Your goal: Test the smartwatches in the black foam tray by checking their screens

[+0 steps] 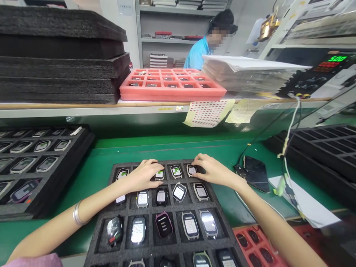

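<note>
In front of me lies a black foam tray point(151, 202) with smartwatch bodies in its compartments, many with lit screens. In its far row, my left hand point(146, 173) has its fingers and thumb closed about the edges of a smartwatch point(159, 174) showing green and white. My right hand point(210, 170) pinches another smartwatch point(191, 170) in the far right corner compartment. Between the hands sits a watch with a green-white screen point(176, 171). One watch point(179, 191) in the second row is turned askew. A purple-rimmed watch point(164, 225) shows a dark menu.
Another watch tray point(46, 178) stands left; dark trays point(319, 155) are at right. A black phone-like device point(254, 173), cables and white paper point(314, 207) lie right. Red trays point(257, 246) sit lower right. The shelf holds black foam point(61, 66) and a pink tray point(172, 92). A person point(198, 52) is beyond.
</note>
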Tool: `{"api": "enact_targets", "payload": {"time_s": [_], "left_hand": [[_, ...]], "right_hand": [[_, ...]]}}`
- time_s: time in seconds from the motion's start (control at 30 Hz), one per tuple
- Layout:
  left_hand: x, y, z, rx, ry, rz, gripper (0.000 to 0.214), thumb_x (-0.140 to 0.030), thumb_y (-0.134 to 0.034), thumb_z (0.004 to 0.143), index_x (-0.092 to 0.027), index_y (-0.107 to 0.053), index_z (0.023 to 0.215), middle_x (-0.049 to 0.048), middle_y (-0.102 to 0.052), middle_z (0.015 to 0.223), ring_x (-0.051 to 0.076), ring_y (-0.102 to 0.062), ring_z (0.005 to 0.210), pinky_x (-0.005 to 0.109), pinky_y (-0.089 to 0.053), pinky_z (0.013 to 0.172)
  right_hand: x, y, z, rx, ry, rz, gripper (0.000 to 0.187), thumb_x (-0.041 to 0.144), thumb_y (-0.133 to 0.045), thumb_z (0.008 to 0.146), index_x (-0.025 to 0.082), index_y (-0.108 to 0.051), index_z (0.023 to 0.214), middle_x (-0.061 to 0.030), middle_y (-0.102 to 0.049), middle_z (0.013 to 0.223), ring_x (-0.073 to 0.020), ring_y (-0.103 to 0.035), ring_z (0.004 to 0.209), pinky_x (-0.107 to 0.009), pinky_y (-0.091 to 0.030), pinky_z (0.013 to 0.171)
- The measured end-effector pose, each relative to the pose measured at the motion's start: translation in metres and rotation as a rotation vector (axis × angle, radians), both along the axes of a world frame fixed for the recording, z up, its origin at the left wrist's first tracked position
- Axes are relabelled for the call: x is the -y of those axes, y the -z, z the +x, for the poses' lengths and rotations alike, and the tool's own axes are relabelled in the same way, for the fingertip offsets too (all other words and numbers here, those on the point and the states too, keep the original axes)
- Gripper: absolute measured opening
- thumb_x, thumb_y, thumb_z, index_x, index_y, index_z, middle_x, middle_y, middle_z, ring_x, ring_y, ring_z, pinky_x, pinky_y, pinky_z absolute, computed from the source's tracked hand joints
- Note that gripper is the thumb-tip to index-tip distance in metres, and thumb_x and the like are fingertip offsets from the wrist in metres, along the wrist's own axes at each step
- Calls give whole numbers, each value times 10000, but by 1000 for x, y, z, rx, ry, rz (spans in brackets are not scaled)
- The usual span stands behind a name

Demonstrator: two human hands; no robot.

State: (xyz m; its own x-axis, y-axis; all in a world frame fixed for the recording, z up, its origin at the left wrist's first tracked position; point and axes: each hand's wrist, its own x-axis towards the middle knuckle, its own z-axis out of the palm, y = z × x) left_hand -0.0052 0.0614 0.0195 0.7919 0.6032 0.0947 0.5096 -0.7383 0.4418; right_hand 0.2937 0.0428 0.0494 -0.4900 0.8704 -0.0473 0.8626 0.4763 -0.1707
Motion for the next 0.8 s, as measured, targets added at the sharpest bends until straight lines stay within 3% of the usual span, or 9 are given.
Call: {"api": "enact_targets", "payload": {"time_s": [0.13,0.3,0.43,0.53,0.63,0.8], "left_hand": [[10,-19,-36,-13,-17,-17,491,-243,-554,843,-186,-430,1315,141,-492,1342,278,-433,1243,439,-377,1002],[37,-49,-89,-342,-137,5,244,-202,-570,807,-179,-560,1049,78,-608,1017,255,-567,939,375,-447,806],[59,-38,-95,-564,-270,172,233,-249,-625,795,-117,-566,978,130,-618,992,299,-573,908,402,-449,768],[66,-22,-88,-606,-300,263,337,-337,-691,772,-96,-566,973,155,-617,1012,315,-571,937,407,-457,772],[67,-15,-84,-606,-326,275,380,-367,-724,751,-93,-562,959,145,-619,959,309,-580,909,398,-467,748],[63,-20,-96,-447,-299,79,293,-241,-718,751,-123,-543,955,134,-610,1032,292,-596,926,393,-475,776]], "right_hand": [[1,4,5,66,-10,15,336,311,-665,832,112,-662,1102,-145,-587,1033,-322,-599,937,-425,-473,795],[-9,10,5,144,-51,52,378,393,-652,838,127,-654,1105,-127,-591,1019,-310,-634,870,-408,-489,713],[-19,22,2,176,-67,128,375,431,-646,830,116,-672,1032,-115,-588,930,-300,-644,781,-416,-508,678],[-20,28,3,11,-68,125,422,498,-604,838,121,-673,1017,-134,-594,985,-301,-651,825,-423,-532,714],[-16,22,2,-269,31,55,477,589,-600,802,158,-672,992,-140,-622,1091,-308,-653,914,-424,-551,765],[-2,-12,-25,-816,263,-237,542,518,-753,700,169,-637,1098,-82,-721,836,-258,-700,730,-407,-583,744]]}}
